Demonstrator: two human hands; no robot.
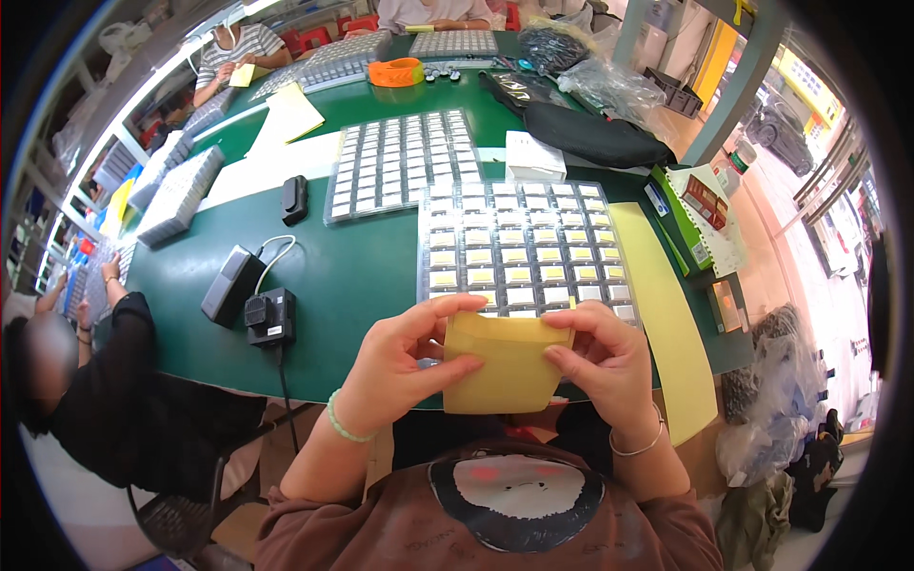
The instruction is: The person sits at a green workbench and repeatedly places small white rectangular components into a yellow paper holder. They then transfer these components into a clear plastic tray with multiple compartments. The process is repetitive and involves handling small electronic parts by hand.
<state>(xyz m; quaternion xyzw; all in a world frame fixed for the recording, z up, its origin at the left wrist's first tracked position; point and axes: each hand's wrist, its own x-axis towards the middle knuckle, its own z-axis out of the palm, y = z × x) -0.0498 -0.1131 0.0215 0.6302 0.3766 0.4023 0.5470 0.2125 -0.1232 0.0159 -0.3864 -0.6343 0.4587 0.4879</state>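
Both hands hold a curved yellow sheet (505, 373) just over the table's near edge. My left hand (386, 366) pinches its left side between thumb and fingers. On the right side, my right hand (609, 362) grips it with thumb and fingertips. A tiny yellow piece (572, 303) shows by the right fingertips; what it is stuck to I cannot make out. Right behind the sheet lies a clear plastic tray (423, 228) filled with rows of small white blocks. Several middle rows carry yellow patches on top; other blocks are plain white. The sheet and hands hide the tray's near part.
A long yellow strip (666, 324) lies right of the tray. Behind sits a second filled tray (331, 205). Left are a black device (295, 198) and power adapters (271, 317) with cables. A black bag (600, 135) and green box (671, 219) stand right. Other people work around the table.
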